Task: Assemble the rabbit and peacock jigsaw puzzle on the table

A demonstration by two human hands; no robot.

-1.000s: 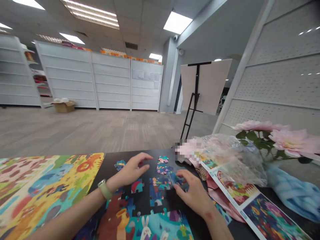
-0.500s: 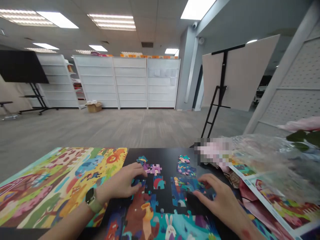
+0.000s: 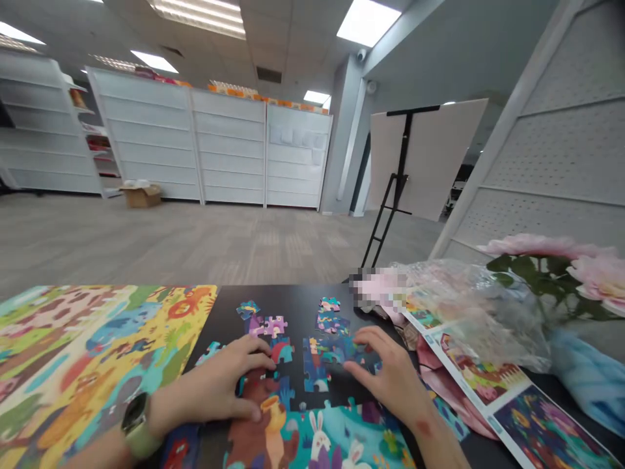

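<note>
1. Head view: your left hand (image 3: 215,391) lies flat on the partly built puzzle (image 3: 317,443). Its fingers are loosely spread and grip nothing, and the index tip is beside a red-and-teal piece (image 3: 283,352).
2. Your right hand (image 3: 390,381) rests over the black surface (image 3: 297,301), fingers curled with their tips on a joined cluster of pieces (image 3: 322,355). You cannot tell whether they pinch it.
3. Loose pieces (image 3: 275,324) lie just beyond. A colourful picture board (image 3: 97,345) sits to the left and a plastic bag (image 3: 469,312) to the right.
</note>
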